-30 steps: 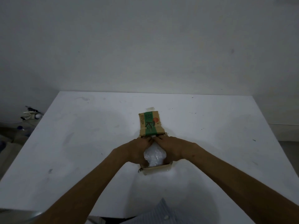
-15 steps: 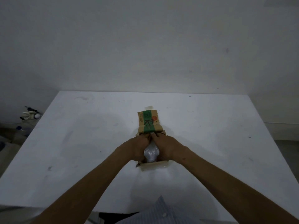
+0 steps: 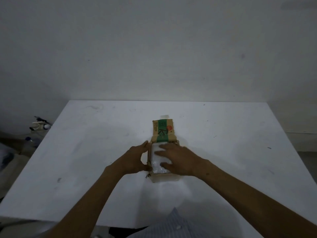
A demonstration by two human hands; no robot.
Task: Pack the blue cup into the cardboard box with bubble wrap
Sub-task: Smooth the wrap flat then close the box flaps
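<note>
Pale-blue striped cloth, the person's shirt (image 3: 171, 225), fills the near edge of the view, and both bare forearms reach forward from it over the white counter (image 3: 85, 152).

The cardboard box (image 3: 164, 178) sits between the two hands, and its near wall faces the person just short of the right wrist. The left hand (image 3: 135, 158) lies against the box's left wall from outside. Its fingers are fairly straight along that wall, its thumb is at the near left corner, and it is closed round nothing.

The right hand (image 3: 180, 160) lies flat and spread over the box's open top, palm down. Its fingers press on the white bubble wrap (image 3: 157, 162) that fills the box. The wrap shows in the gap between the two hands, directly under the right fingertips. The blue cup cannot be seen, since only wrap shows in the box.

Just beyond the fingertips of both hands, the box's far flap (image 3: 163, 129) stands open and leans away. It is brown with a green band and printed marks.

Far off past the left hand, beyond the counter's left edge, lies some small clutter (image 3: 40, 125) that is too dim to make out. A plain grey-white wall (image 3: 154, 48) rises behind the counter.
</note>
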